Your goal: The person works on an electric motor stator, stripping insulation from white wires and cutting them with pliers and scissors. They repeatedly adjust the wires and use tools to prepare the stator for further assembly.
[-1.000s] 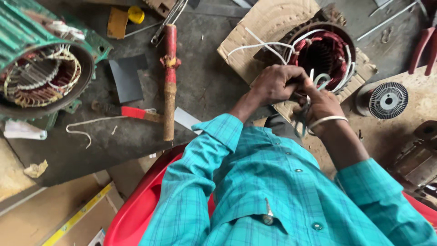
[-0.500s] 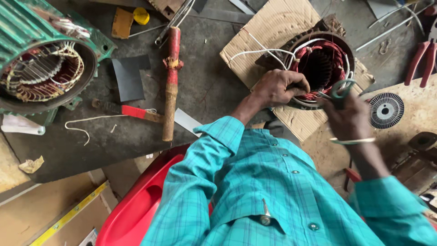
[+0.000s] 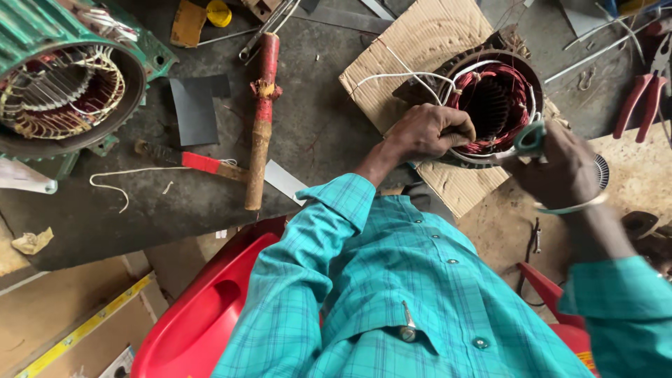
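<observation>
Small motor stator (image 3: 495, 105), red-varnished copper windings with white lead wires (image 3: 392, 73), is set on a cardboard sheet (image 3: 420, 42) at the far right of the dark floor. Left hand (image 3: 427, 131) is closed over the stator's near rim, fingers curled onto the coil ends. Right hand (image 3: 560, 164) is clenched on a teal scissor-type handle (image 3: 530, 136) just at the stator's right edge; blurred, so the tool's tip cannot be made out.

Handling, as judged: iron core heavy and rigid, to be gripped by the outer shell. Windings stiff but enamel is easily nicked; leads limp, not to be pulled.

Larger green stator (image 3: 63, 84) at far left, red-handled hammer (image 3: 260, 119) between, red pliers (image 3: 640, 101) far right.
</observation>
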